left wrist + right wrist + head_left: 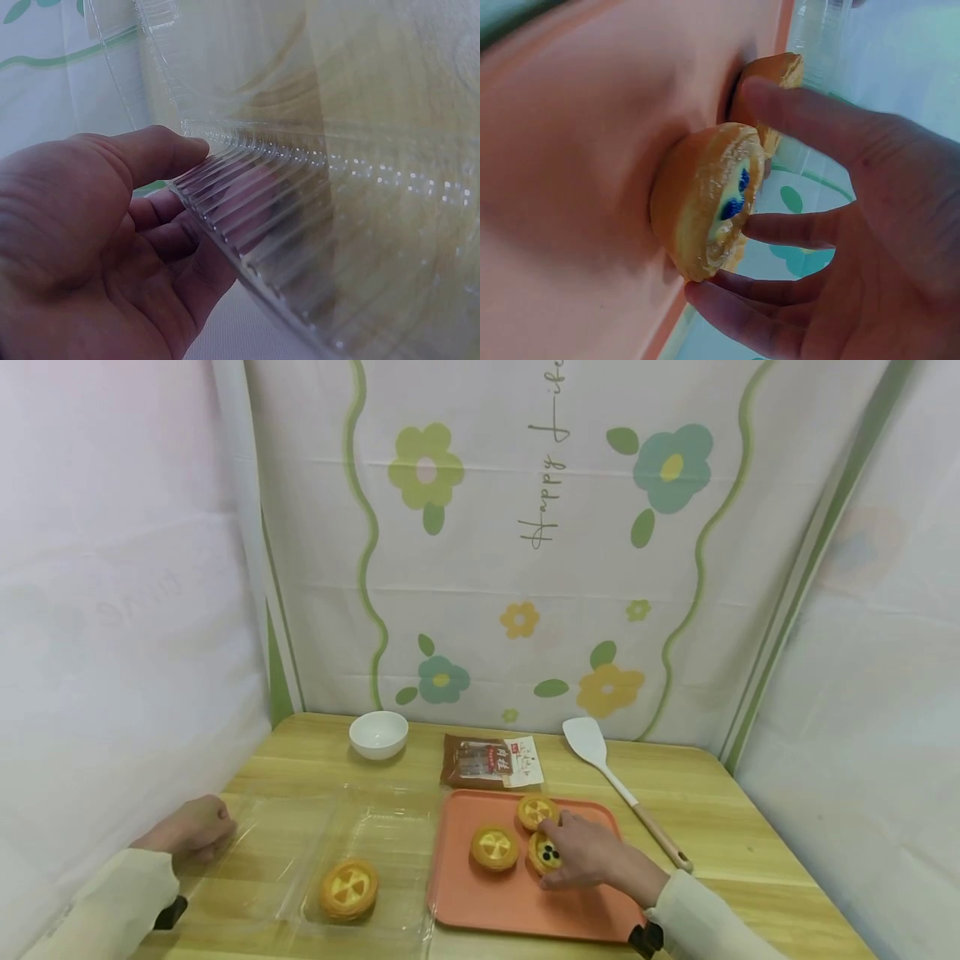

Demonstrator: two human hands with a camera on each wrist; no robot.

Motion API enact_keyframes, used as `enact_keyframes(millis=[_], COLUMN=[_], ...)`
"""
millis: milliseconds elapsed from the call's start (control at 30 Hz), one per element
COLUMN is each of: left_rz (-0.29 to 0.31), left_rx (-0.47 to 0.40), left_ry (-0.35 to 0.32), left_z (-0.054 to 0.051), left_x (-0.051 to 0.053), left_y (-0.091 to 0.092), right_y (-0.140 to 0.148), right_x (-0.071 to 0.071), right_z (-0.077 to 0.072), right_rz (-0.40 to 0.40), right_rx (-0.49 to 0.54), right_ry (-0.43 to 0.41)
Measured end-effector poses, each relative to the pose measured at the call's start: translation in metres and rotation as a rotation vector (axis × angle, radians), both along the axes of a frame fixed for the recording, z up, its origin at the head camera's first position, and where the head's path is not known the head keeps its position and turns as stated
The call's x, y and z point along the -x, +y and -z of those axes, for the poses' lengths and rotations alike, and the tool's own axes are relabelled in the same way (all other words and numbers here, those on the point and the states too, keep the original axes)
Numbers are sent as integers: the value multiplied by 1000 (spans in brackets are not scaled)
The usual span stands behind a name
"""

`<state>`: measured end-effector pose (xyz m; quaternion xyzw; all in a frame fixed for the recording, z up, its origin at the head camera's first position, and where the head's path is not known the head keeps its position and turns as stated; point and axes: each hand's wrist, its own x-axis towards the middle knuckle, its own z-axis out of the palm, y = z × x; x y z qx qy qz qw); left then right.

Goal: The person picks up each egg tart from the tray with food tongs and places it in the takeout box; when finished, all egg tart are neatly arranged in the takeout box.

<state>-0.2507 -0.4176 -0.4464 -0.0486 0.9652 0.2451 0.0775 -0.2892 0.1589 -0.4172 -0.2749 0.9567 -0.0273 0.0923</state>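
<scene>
Orange tray point(476, 906): dark-dotted tart point(546, 853) sits well inside its edges. Right hand point(588, 852): fingers wide around it; close on crust point(682, 195), not topping point(733, 208). Left hand point(197, 828) pinches clear lid point(273, 827) by left edge of surface point(757, 852).

My left sleeve point(105, 906), near left, is cream-coloured, loose and creased; my right sleeve point(708, 917), near right, matches. A black left wrist piece point(171, 913) and a black right wrist piece point(647, 939) sit by the cuffs point(156, 863). My left hand point(197, 827) and right hand point(583, 852) are bare.
</scene>
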Motion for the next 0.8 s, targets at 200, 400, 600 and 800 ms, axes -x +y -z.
enact_keyframes(millis=[200,400,600,800], left_rz=[-2,10,1,-1], left_rx=[-33,7,-16,-6], left_ry=[8,24,3,10], left_z=[2,5,3,3], left_x=[-1,3,4,1], left_y=[-1,-4,-5,-2], right_y=[2,3,-2,-27], right_x=[3,5,6,8], right_z=[10,7,-12,-36], right_rz=[-36,-20,-67,-154], right_rx=[12,42,75,116], right_ry=[32,41,138,210])
